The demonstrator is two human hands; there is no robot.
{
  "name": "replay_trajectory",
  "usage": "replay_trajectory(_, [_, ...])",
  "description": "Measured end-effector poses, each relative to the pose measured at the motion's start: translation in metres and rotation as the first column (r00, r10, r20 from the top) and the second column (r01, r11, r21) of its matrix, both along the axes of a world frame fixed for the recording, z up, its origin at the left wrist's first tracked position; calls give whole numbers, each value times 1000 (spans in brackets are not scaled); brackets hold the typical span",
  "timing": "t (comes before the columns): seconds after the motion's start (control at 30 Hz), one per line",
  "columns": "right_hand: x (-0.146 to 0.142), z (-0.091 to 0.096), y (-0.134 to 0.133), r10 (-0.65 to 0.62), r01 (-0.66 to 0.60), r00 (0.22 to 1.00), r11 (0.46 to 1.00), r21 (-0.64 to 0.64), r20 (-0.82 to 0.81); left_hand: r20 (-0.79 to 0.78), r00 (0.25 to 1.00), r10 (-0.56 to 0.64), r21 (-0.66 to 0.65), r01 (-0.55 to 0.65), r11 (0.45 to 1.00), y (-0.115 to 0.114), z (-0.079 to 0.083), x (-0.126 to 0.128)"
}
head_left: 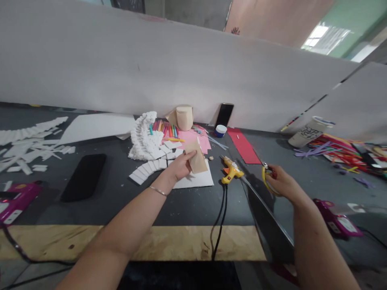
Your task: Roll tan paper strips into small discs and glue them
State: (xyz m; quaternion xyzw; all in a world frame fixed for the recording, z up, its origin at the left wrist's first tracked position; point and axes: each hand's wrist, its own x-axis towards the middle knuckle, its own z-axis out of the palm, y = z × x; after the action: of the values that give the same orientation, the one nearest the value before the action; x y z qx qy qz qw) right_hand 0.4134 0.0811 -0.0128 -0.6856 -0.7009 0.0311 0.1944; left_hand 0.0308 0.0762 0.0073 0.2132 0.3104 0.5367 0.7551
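Note:
My left hand [184, 164] pinches a flat tan piece of paper [198, 158], held over a white sheet [198, 181] at the middle of the table. In my right hand [279, 181] is a pair of scissors [266, 179] with yellow handles; the blades point away, toward a strip of red paper [244, 147]. Between the two hands lies a yellow hot glue gun [231, 170], its black cord running off the front edge. A fan of small white rectangles [148, 170] rests just left of my left hand.
Behind stand a tan paper cylinder [184, 118], a propped phone [224, 115] and a white jar with a blue lid [220, 129]. Crayons [172, 131] lie on pink paper. A black phone [84, 177] is at left. Colourful strips [341, 151] and a tilted cup [308, 132] occupy the right.

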Motion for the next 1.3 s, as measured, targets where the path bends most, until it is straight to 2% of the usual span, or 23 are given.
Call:
replay_trajectory(0.13, [14,-8,-8,-64,67,998,989,-134,24,29,999,17,-34,-16,999,1,7,0])
replay_trajectory(0.23, [4,4,-17,-83,101,990,983,-156,115,1,1000,25,-83,-25,996,0,12,1])
replay_trajectory(0.27, [-7,11,-21,-68,99,977,984,-146,201,-7,999,32,-90,-32,995,-1,13,2])
replay_trajectory(0.3, [-21,20,-25,-56,88,961,990,-111,270,-14,999,40,-90,-41,995,-3,15,3])
replay_trajectory(0.33, [-39,29,-30,-6,22,956,998,-53,294,-19,999,49,-89,-50,995,-6,15,4])
replay_trajectory(0.4, [-83,46,-39,118,-126,974,992,28,192,-28,996,87,-89,-89,992,-13,16,6])
replay_trajectory(0.43, [-106,53,-44,195,-197,978,980,27,76,-35,993,109,-90,-112,990,-17,16,8])
replay_trajectory(0.5, [-151,61,-52,392,-403,908,914,-50,-150,-50,988,148,-93,-152,984,-27,15,9])
replay_trajectory(0.53, [-170,62,-54,440,-464,874,882,-85,-207,-56,986,158,-91,-162,983,-31,15,9])
replay_trajectory(0.63, [-205,60,-58,472,-505,851,856,-113,-230,-55,987,153,-66,-157,985,-44,15,6])
replay_trajectory(0.8, [-212,52,-53,395,-416,887,908,-42,-241,-30,987,156,-41,-157,987,-53,15,-5])
replay_trajectory(0.9, [-211,49,-51,401,-431,872,901,-51,-281,-26,989,148,-55,-149,987,-54,12,-9])
replay_trajectory(1.0, [-215,45,-48,463,-520,819,848,-98,-338,-14,988,152,-81,-152,985,-54,8,-9])
replay_trajectory(1.1, [-220,42,-41,477,-576,744,813,-85,-468,10,997,83,-86,-82,993,-56,5,-11])
replay_trajectory(1.2, [-225,39,-29,391,-554,665,829,-71,-636,16,1000,-10,-9,10,1000,-59,3,-15])
replay_trajectory(1.3, [-228,36,-17,286,-496,592,866,-61,-753,-18,1000,-26,93,27,995,-61,1,-19])
